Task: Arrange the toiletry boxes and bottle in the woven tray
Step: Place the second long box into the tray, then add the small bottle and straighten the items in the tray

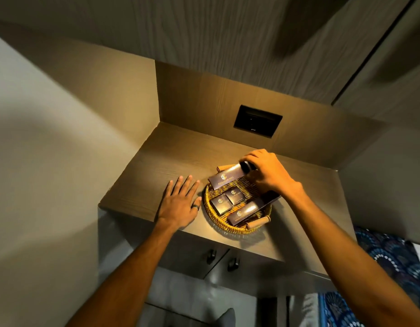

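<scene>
A single head-worn wide-angle camera is looking forward and steeply down from above, close at arm's reach, onto the tabletop [143, 175] in a wall corner; both forearms are entering from the bottom edge.

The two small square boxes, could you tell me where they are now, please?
In the head view they lie side by side in the middle of the woven tray, between the two long boxes: small square boxes.

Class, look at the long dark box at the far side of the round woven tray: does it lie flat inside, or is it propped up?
Propped: the long dark box leans over the woven tray's rim, gripped by the right hand.
</scene>
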